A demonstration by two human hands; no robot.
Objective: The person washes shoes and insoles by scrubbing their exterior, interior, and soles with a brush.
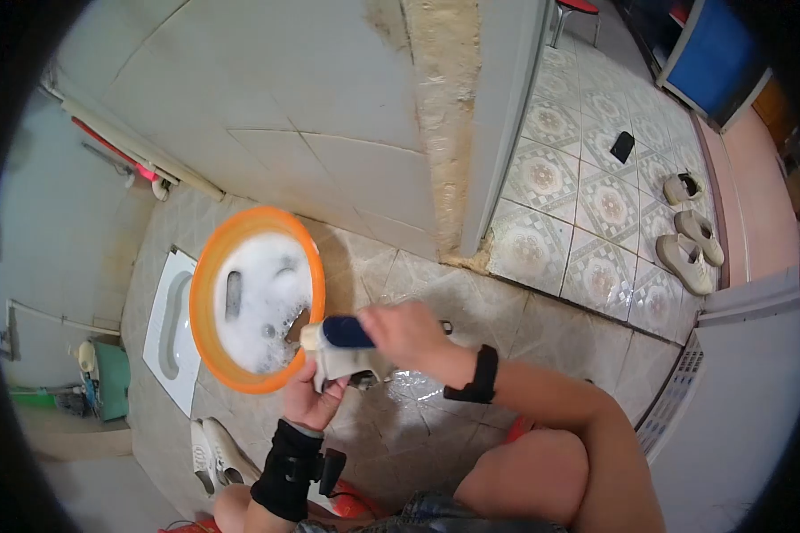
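My left hand (309,401) is closed around a whitish shoe (336,362), holding it beside the basin's right rim. In my right hand (413,333) is a dark blue scrubbing brush (347,332), laid against the top of the shoe. The brush's bristles are hidden from this side. Just left of the shoe stands an orange basin (202,342) with white suds (262,262) in it. A grey oblong shape (233,295) shows through the foam, and something brown near the right rim is only partly visible.
A white squat toilet (158,351) is set in the floor left of the basin. A pair of white shoes (227,453) rests at lower left. Past the raised doorway edge (587,306) are more shoes (684,262) and a black flat object (622,147). A green bucket (113,382) stands far left.
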